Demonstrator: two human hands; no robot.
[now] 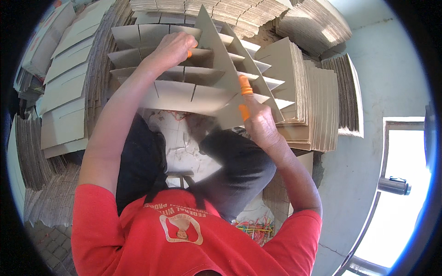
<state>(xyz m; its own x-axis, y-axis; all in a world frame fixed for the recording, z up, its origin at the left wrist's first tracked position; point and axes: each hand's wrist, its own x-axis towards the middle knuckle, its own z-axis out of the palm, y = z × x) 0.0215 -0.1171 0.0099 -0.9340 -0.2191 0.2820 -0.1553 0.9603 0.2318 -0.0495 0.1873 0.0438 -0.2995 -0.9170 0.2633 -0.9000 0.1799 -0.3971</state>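
Note:
In front of me is a partly interlocked grid of grey-brown cardboard divider strips. Several slotted strips (170,94) run left to right, standing on edge. A long cross strip (214,55) slants over them, with another cross strip (262,85) to its right. My left hand (175,48) is closed at the cross strip's left side, among the slotted strips; its fingertips are partly hidden. With fingers and thumb, my right hand (260,122) grips the cross strip near its close end. Orange finger covers (245,85) show on both hands.
Stacks of flat cardboard surround the grid: a slotted stack (69,92) at left, upright sheets (317,101) at right, and more piles (212,9) behind. Coloured cords (255,230) lie on the floor by my right side. A pale wall (391,69) and a bright opening stand at far right.

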